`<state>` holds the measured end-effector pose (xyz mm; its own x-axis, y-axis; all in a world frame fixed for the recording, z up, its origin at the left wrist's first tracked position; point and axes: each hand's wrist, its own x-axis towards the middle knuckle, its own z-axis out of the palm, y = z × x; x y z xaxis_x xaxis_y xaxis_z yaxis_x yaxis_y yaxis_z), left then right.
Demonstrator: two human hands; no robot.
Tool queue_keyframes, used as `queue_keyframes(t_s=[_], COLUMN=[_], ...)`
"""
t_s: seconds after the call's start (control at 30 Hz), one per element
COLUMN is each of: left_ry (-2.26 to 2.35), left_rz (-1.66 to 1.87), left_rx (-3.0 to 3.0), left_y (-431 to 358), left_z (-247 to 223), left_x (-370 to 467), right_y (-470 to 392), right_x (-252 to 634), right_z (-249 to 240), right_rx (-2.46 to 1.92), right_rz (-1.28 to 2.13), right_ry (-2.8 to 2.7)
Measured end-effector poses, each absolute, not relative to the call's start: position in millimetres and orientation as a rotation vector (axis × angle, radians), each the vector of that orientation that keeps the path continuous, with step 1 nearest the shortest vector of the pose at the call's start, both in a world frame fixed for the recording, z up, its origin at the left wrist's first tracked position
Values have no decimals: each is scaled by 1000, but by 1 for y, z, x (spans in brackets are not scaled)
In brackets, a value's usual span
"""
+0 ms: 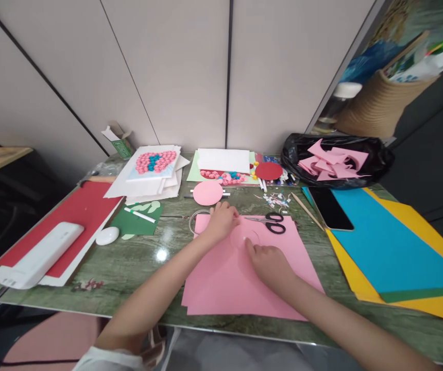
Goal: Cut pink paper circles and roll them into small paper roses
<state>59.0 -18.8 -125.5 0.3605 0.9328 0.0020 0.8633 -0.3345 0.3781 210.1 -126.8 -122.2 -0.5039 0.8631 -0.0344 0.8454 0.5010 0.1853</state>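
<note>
Well, the pink sheets (240, 293) lie flat on the green table (129, 268) at the lower centre of the frame, more than one deep, with a clear disc (239, 240) resting on their upper part. My right grip (270, 263) has its index finger stretched onto the disc and the others curled in; whether they hold anything is hidden. My left grip (221, 222) reaches over the sheets' left edge, fingers bent down near the top, and I can't make out whether it is pinching anything. I'd judge the paper light and slightly stiff, quick to slide sheet over sheet and easy to crease, so best taken flat by a side edge; the disc looks thin, smooth and probably slippery, better held by its rim, away from the scissors (268, 221) at its upper right
</note>
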Motion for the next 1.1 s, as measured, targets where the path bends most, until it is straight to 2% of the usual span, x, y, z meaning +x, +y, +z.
queue_keyframes(t_s=[0.33,0.67,0.9,1.1], left_ry=[1565,1478,1273,1107], left_rz=[116,276,563,679], left_rx=[2354,2234,1959,1671], left_y=[-23,-25,-26,-37], left_z=[-118,-111,-104,-93], left_x=[71,69,56,49], right_y=[-133,-134,-119,-88], right_x=[202,203,209,227], right_z=[-129,-127,-126,-121], right_rx=[1507,1528,1648,1891], right_rz=[289,214,-72,-552], right_ry=[2635,2648,2651,2734])
